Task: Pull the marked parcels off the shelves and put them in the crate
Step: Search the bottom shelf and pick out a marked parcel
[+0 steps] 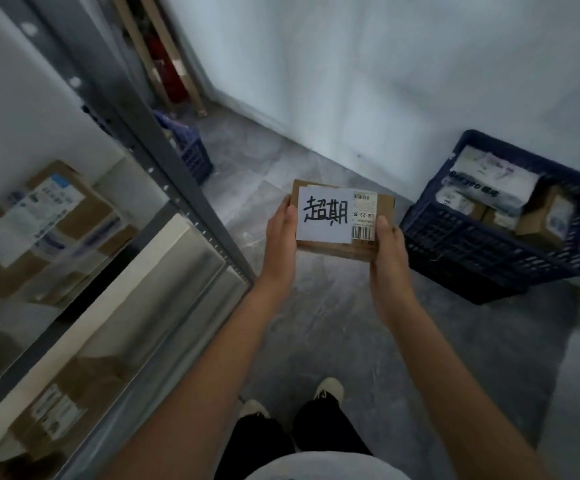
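Observation:
A small brown cardboard parcel (371, 206) with a white paper marked in black handwriting and a barcode label is held in mid-air over the floor. My left hand (279, 233) grips its left edge and my right hand (388, 251) grips its right edge. The dark blue plastic crate (472, 251) stands on the floor to the right of the parcel, holding several parcels, brown boxes and white packs. The grey metal shelves (164, 161) rise on the left with more cardboard parcels (39, 223) on them.
A second blue crate (191, 150) sits on the floor behind the shelf post. Wooden boards (164, 50) lean in the far corner. White walls close the back and right. My feet (292, 400) stand on grey floor below the parcel.

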